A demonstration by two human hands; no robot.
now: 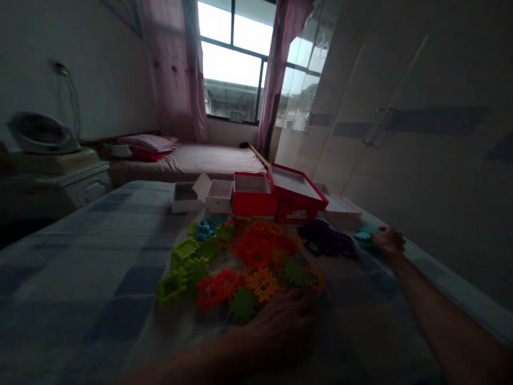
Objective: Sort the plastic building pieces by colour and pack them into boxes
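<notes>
A heap of plastic waffle-block pieces [244, 256], green, orange, red and teal, lies on a blue checked bedspread [80, 267]. My left hand [286, 321] rests palm down at the near edge of the heap, fingers spread over the cloth beside a green piece [242, 305]. My right hand [388, 239] is stretched out to the far right and is closed on a teal piece [365, 235]. A dark purple pile of pieces [326, 239] lies just left of that hand.
An open red box [276, 195] with its lid stands behind the heap, with small white boxes [202, 195] to its left and a white tray [340, 208] to its right. A second bed, a window with pink curtains and a wardrobe lie beyond.
</notes>
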